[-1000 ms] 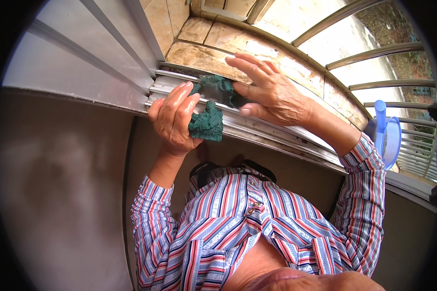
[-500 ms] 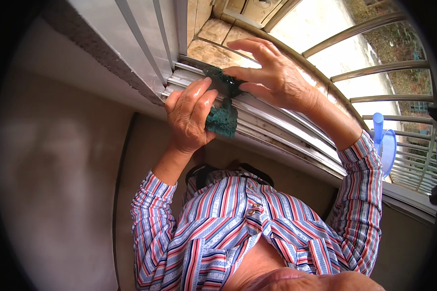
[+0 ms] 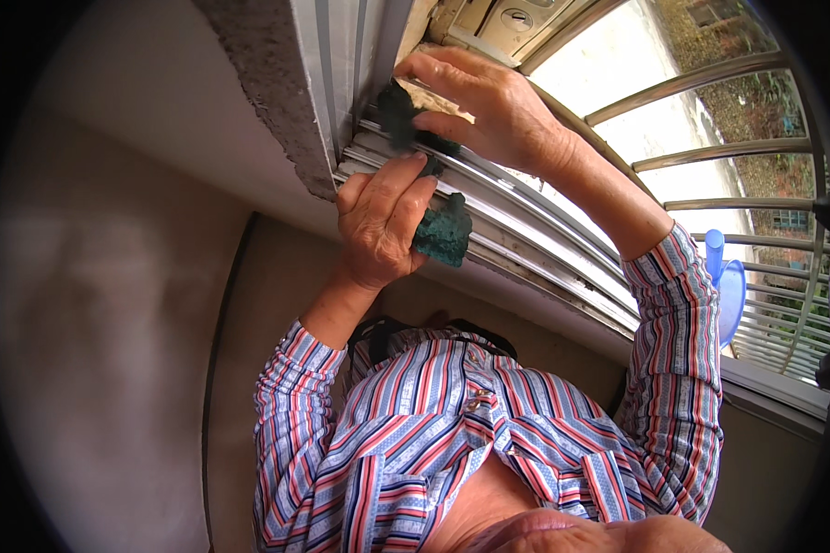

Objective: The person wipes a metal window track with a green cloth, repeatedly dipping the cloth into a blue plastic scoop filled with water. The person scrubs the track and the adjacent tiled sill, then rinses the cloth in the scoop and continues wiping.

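Observation:
Over the metal window track, my left hand curls around a dark green scouring pad that juts out beside its fingers. The fingertips rest at the track's near rails. My right hand reaches farther over the track, close to the white sliding frame. A second dark green, blurred pad piece lies at its thumb and fingers and appears gripped by them. Some of the contact is smeared by motion. Whether the two green pieces join behind the left fingers cannot be made out.
Curved metal window bars stand beyond the track on the right. A blue plastic handled item sits by the sill at far right. A rough wall edge borders the sliding frame on the left.
My right hand has moved away and leftward toward the sliding frame, and the far green piece has gone with it. The view has shifted slightly; my left hand keeps its pad over the near rails.

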### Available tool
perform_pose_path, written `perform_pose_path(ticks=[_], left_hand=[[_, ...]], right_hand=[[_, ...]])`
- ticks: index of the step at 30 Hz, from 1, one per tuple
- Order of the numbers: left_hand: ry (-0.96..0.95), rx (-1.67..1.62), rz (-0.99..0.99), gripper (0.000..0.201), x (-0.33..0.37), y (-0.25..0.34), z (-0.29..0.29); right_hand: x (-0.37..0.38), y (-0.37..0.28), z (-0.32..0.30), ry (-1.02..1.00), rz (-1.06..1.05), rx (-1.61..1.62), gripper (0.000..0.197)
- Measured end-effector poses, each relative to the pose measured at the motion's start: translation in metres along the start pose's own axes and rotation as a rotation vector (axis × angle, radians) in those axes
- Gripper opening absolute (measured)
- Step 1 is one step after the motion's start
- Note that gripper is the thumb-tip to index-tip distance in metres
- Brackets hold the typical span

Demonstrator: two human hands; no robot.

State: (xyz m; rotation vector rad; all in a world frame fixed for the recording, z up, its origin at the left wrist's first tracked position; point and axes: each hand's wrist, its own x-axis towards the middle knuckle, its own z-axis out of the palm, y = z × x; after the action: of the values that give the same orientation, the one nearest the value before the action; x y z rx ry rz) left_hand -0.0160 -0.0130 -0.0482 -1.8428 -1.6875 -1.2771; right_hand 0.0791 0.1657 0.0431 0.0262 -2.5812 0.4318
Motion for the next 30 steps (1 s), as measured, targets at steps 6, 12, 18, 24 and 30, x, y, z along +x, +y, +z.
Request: perform_pose_path(ticks=[6,12,18,24,30], left_hand=[[-0.025,-0.019,-0.009,0.047,0.005,0.000,-0.003],[-0.081,-0.051,-0.119,0.039,0.022,0.014,-0.007],[-0.197,-0.209,-0.099,0.055,0.060,0.052,0.021],[-0.307,-0.547,-0.082,0.058,0.064,0.063,0.018],[0.023,-0.349,-0.324,0.048,0.081,-0.007,0.019]], right_hand=[[-0.029,0.007,0.002,-0.096,0.265,-0.046,0.044],[-0.026,0.009,-0.003,-0.089,0.548,0.248,0.026],[0.000,0.025,-0.045,0.154,0.606,0.286,0.030],[-0.002,0.027,-0.070,0.321,0.660,0.315,0.034],[0.011,0.017,-0.066,0.199,0.594,0.475,0.032]])
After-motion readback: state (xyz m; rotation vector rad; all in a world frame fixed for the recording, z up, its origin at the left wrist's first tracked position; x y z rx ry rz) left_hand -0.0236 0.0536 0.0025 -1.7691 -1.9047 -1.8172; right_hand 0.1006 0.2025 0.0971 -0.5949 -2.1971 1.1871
